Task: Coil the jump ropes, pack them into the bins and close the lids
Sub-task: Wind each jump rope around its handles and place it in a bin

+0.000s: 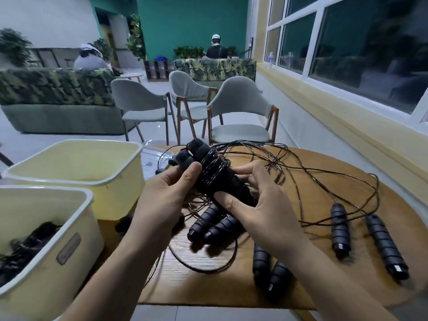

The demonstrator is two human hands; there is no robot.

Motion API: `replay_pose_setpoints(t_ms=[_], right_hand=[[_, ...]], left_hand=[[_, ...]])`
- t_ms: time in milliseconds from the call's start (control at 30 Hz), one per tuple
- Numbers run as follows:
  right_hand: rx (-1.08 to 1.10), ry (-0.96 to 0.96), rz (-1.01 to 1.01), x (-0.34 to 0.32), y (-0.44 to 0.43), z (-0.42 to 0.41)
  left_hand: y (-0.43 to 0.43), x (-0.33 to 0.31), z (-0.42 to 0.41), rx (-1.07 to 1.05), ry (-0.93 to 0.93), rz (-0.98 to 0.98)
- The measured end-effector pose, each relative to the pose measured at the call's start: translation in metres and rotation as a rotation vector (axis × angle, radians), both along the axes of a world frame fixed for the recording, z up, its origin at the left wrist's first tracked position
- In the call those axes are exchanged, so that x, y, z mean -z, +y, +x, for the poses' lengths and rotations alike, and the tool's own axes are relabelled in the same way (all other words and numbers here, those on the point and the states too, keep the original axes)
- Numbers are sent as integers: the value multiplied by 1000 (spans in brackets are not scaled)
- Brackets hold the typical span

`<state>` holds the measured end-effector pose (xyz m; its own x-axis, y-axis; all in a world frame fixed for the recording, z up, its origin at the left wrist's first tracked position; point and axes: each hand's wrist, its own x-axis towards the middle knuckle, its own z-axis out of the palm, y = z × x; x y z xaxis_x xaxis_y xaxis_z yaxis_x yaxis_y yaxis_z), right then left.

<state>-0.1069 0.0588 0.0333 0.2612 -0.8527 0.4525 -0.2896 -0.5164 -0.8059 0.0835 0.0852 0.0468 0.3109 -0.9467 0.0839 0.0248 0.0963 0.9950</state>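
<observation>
Above the round wooden table (pixel 324 286) I hold a pair of black jump-rope handles (pixel 213 172) with thin cord wound round them. My left hand (pixel 166 193) grips the bundle from the left, thumb on top. My right hand (pixel 257 205) grips its lower end, thumb across it. Loose cord (pixel 301 172) trails from the bundle over the table. More black handles lie below my hands (pixel 213 225), at the front (pixel 271 272) and to the right (pixel 361 237). Two pale yellow bins stand open at the left: the far one (pixel 76 177) looks empty, the near one (pixel 58 262) holds dark ropes.
A clear lid (pixel 152 161) lies behind the far bin. Three grey chairs (pixel 240 112) stand beyond the table, with leaf-patterned sofas and two seated people farther back. Windows and a yellow sill run along the right wall.
</observation>
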Motion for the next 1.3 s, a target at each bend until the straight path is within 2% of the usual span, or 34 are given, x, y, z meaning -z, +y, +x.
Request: replay_pose_setpoints(t_ms=[100,233,333,433,667,833,1000,1100,1300], right_hand=[[-102,-19,-12,-2,3,22],[-251,-91,19,-6,11,54],[-361,-97,46,-5,17,81],[-414,-44,34,0,24,107],[-432,189,-129,13,26,150],[-537,253,-176,23,29,177],[-570,318,-271,35,28,196],[-554,374,-366,41,27,203],[-575,369,-366,42,22,205]], left_hand=[[15,-17,25,-33,-51,-1],[37,-43,69,-101,-276,-61],[52,-57,113,-144,-388,-18],[68,-61,160,-178,-394,44],[97,-61,250,-185,-507,250],[107,-63,287,-164,-509,381],[107,-63,317,-78,-729,547],[107,-61,332,7,-942,681],[94,-54,354,81,-1373,789]])
